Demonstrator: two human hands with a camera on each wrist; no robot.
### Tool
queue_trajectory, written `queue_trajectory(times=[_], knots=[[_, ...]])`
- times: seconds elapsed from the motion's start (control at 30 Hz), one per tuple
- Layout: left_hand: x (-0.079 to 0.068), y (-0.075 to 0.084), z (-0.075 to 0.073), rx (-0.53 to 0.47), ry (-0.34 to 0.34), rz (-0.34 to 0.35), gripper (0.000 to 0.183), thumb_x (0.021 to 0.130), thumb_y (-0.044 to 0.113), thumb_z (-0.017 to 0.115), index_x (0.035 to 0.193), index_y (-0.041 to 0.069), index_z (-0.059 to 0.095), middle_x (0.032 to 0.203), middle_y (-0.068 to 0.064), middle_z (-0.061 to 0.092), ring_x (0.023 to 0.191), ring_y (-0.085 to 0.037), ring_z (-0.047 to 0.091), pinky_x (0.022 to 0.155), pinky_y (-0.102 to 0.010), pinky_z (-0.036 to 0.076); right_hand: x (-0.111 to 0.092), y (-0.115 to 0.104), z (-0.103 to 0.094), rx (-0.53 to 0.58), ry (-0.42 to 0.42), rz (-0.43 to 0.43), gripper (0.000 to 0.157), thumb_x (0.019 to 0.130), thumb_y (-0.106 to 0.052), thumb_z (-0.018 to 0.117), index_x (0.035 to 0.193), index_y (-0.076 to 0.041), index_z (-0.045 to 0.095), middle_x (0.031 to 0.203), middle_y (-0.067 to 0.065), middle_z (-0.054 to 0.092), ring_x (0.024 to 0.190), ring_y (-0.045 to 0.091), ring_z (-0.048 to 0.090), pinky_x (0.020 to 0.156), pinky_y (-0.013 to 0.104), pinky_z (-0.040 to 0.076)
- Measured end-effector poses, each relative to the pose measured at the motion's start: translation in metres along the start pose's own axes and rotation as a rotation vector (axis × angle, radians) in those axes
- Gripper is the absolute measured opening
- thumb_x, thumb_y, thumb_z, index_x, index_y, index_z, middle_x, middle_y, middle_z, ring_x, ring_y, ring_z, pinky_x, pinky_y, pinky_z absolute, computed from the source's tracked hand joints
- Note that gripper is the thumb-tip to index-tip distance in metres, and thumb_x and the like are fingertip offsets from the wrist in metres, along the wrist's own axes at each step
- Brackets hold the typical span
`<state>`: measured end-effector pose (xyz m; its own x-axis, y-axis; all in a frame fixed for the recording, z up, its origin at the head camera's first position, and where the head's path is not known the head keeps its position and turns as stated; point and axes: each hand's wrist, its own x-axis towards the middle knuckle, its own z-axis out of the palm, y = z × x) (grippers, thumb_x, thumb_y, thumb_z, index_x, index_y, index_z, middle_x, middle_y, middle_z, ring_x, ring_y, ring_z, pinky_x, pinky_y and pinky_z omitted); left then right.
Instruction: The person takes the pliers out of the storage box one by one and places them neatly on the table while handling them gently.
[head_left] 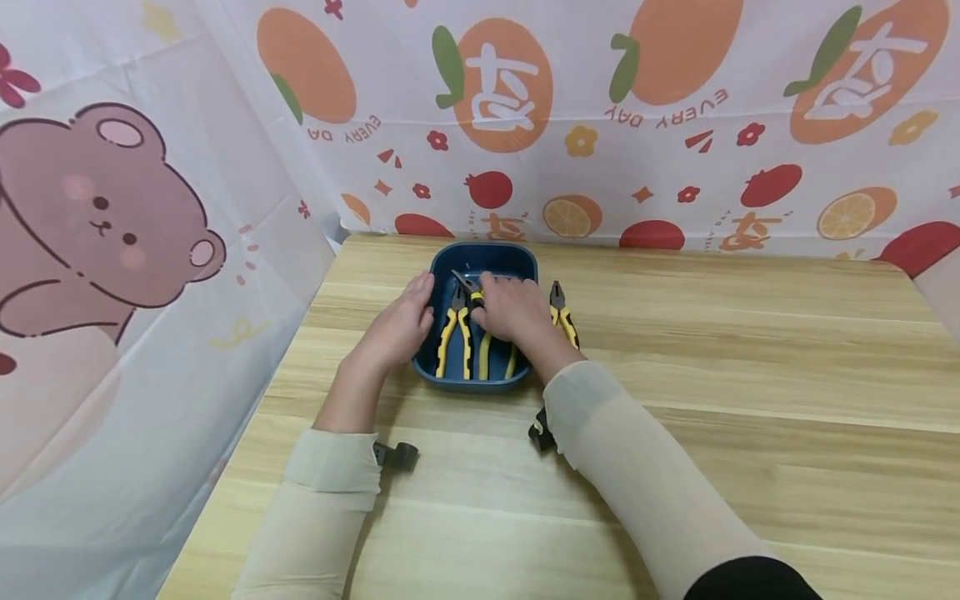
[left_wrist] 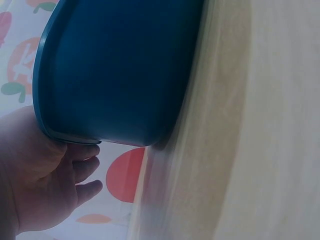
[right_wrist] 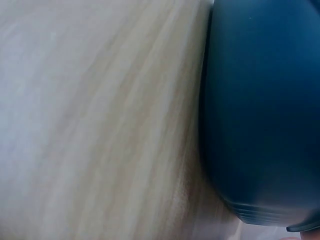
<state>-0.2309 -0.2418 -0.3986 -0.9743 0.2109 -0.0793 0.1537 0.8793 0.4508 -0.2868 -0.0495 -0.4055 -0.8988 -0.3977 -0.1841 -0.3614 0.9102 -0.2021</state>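
A dark blue rectangular basin (head_left: pixel 480 387) stands on the table with several pliers inside. One pair with yellow-and-black handles (head_left: pixel 441 346) lies along its left side, jaws pointing away. My left hand (head_left: pixel 397 325) rests against the basin's left wall, fingers extended, as the left wrist view also shows. Reaching inside, my right hand (head_left: pixel 517 310) holds long-nose pliers (head_left: pixel 477 297) near the pivot, their tip angled up-left. The hand hides their middle. Below it, yellow handles (head_left: pixel 484 357) show; whether they belong to the held pliers I cannot tell.
Another pair of yellow-and-black pliers (head_left: pixel 557 296) lies on the table just right of the basin, partly behind my right forearm. The wooden table (head_left: pixel 750 375) meets a printed fruit cloth (head_left: pixel 577 179) at the back. A bear-print cloth (head_left: pixel 97 225) hangs on the left.
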Motion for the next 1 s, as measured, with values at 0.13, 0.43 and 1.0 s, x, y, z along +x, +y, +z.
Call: queue_trajectory(times=[0.13, 0.43, 1.0], knots=[[0.001, 0.001, -0.001, -0.003, 0.002, 0.001, 0.06, 0.106, 0.021, 0.039, 0.159, 0.011, 0.012, 0.166, -0.006, 0.009, 0.154, -0.019, 0.007, 0.124, -0.044, 0.015, -0.001, 0.001, -0.003, 0.017, -0.002, 0.004, 0.067, 0.097, -0.053, 0.049, 0.152, -0.018, 0.034, 0.151, 0.005, 0.047, 0.133, 0.028, 0.046, 0.117, 0.05, 0.032], [0.002, 0.002, -0.003, 0.0, 0.003, -0.002, 0.06, 0.106, 0.022, 0.038, 0.159, 0.011, 0.012, 0.166, -0.006, 0.01, 0.154, -0.02, 0.008, 0.124, -0.045, 0.015, -0.005, 0.004, -0.006, 0.083, 0.024, -0.007, 0.062, 0.096, -0.052, 0.049, 0.145, -0.013, 0.044, 0.14, 0.007, 0.057, 0.115, 0.026, 0.053, 0.115, 0.048, 0.036], [0.0, 0.003, -0.003, 0.0, -0.001, -0.004, 0.06, 0.105, 0.021, 0.039, 0.158, 0.011, 0.014, 0.166, -0.007, 0.011, 0.153, -0.02, 0.009, 0.124, -0.046, 0.017, -0.037, 0.017, -0.011, 0.705, 0.313, -0.049, 0.042, 0.1, -0.036, 0.047, 0.138, -0.019, 0.044, 0.077, 0.005, 0.052, 0.067, 0.022, 0.054, 0.057, 0.032, 0.048]])
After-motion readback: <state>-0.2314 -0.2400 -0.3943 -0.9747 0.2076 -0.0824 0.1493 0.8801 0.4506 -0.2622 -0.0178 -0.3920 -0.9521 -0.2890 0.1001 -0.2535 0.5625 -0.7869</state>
